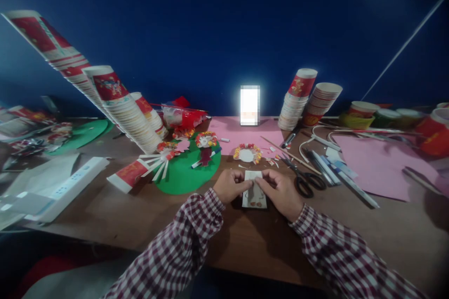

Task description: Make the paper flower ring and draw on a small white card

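A small whitish card (254,198) with brownish marks near its lower edge is between my two hands, above the brown table. My left hand (229,186) grips its upper left edge, thumb across the face and fingers curled. On the upper right edge, my right hand (282,191) has the same kind of hold, and the two thumbs nearly meet. Just beyond the card lies a ring-shaped piece (247,154) with a white centre and a red and yellow rim. Black-handled scissors (306,183) rest right of my right hand.
Tall stacks of paper cups (129,117) lean at the left, with more cups (297,98) at the back right. A green sheet (182,182), a power strip (75,182), pens (324,168) and pink paper (375,163) lie around. A bright screen (249,105) stands behind.
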Demonstrator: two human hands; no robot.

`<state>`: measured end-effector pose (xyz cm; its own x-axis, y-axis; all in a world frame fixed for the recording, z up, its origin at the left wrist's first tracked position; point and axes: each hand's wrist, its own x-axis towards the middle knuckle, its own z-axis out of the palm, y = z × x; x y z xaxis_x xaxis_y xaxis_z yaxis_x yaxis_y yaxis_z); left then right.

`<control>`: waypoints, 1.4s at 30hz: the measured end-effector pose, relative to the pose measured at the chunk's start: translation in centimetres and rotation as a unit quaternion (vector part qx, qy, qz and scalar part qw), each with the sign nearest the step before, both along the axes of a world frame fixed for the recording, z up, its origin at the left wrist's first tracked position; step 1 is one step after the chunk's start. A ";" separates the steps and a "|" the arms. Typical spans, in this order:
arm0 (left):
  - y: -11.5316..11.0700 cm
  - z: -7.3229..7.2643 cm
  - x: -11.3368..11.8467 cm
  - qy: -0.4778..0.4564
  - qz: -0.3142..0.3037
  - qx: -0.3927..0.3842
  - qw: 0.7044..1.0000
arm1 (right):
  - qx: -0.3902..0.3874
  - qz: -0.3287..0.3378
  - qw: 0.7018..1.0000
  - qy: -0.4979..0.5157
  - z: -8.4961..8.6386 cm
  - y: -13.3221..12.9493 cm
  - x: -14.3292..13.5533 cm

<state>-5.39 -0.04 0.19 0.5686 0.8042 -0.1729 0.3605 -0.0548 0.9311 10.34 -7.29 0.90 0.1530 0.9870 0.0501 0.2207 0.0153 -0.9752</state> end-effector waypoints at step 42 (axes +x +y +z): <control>-0.1 0.0 0.0 -0.007 -0.006 0.014 1.000 | -0.009 0.004 1.000 0.007 -0.5 0.4 0.7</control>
<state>-5.41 -0.16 0.20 0.5799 0.8022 -0.1417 0.3465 -0.0855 0.9342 11.05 -6.88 0.40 0.1459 0.9889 0.0298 0.2067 -0.0010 -0.9784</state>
